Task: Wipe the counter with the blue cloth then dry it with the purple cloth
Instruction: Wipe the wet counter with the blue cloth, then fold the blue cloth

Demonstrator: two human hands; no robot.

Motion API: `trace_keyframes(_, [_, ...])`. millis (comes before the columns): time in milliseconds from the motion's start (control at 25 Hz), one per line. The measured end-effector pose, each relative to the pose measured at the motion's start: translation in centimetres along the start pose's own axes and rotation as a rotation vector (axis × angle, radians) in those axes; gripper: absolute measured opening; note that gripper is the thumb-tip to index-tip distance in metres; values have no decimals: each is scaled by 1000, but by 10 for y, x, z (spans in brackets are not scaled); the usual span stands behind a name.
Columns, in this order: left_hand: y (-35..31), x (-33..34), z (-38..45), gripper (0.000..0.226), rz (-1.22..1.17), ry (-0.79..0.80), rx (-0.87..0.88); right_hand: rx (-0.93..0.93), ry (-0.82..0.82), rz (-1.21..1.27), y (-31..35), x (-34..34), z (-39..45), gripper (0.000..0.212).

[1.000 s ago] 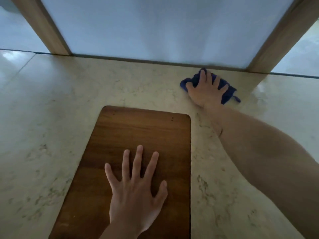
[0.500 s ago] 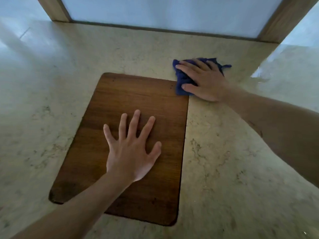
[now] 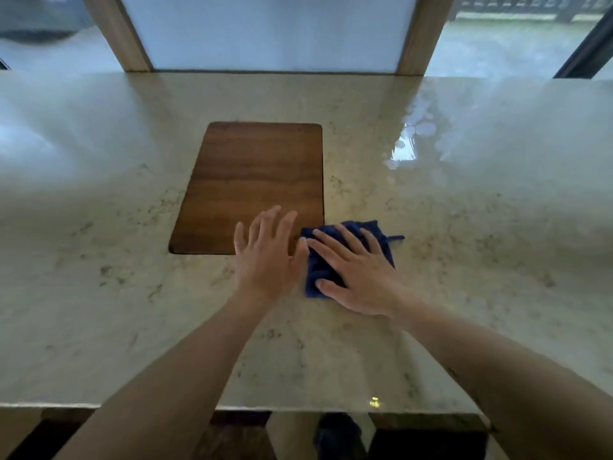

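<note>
Your right hand [image 3: 360, 277] presses flat, fingers straight, on the blue cloth [image 3: 345, 257] mid-frame. Your left hand [image 3: 267, 257] rests open, holding nothing. The cloth might bump the wooden board [image 3: 255, 180] beside it.

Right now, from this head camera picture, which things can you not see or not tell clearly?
- Purple cloth: not in the head view at all.
- Blue cloth: its middle is hidden under the right hand.
- Wooden board: its near right corner is covered by the left hand.
- Whether the left hand touches the board: unclear, its fingers are blurred.
- Counter: its sides run past the frame edges; glare hides the far right surface.
</note>
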State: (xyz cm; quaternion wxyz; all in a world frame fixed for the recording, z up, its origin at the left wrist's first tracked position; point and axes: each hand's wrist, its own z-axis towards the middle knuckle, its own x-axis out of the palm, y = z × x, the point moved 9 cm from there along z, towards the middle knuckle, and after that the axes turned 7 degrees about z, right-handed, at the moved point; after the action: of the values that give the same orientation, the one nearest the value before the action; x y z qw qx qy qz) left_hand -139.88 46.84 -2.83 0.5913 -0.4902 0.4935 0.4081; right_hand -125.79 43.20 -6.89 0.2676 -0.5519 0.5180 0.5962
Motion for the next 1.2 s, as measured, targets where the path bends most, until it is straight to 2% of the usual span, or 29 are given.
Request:
trace_keyframes(80, [-9, 7, -59, 63, 14, 50, 60, 47, -2, 13, 30, 19, -48, 71])
trace_keyframes(160, [-14, 21, -116, 57, 101, 88, 118, 92, -23, 23, 55, 34, -87, 71])
trace_keyframes(240, [-14, 31, -161, 51, 80, 138, 132, 128, -43, 33, 76, 43, -118, 70])
trace_keyframes(320, [-16, 36, -190, 49, 48, 172, 94, 191, -46, 46, 87, 52, -141, 72])
trace_keyframes(440, [-24, 23, -208, 48, 81, 117, 46, 289, 14, 44, 93, 61, -159, 68])
trace_keyframes(560, [-22, 19, -212, 44, 133, 189, -100, 279, 16, 59, 90, 49, -153, 76])
trace_keyframes(680, [-28, 18, -222, 42, 201, 212, -175, 268, 152, 121, 83, 32, -149, 78])
trace_keyframes(840, [-32, 30, -233, 51, 56, 323, -272, 230, 246, 93, 74, 15, -145, 78])
trace_keyframes(920, [-32, 38, -232, 54, -124, 360, -319, 189, 255, 1, 78, 14, -141, 78])
trace_keyframes(1040, [-30, 43, -230, 43, -381, 338, -387, 218, 224, -28, 79, 13, -142, 75])
trace_keyframes(1120, [-29, 39, -233, 32, -470, 315, -448, 257, 196, -57, 76, 10, -147, 67])
trace_keyframes(1200, [-35, 30, -233, 24, -512, 301, -424, 277, 138, -40, 73, 7, -154, 55])
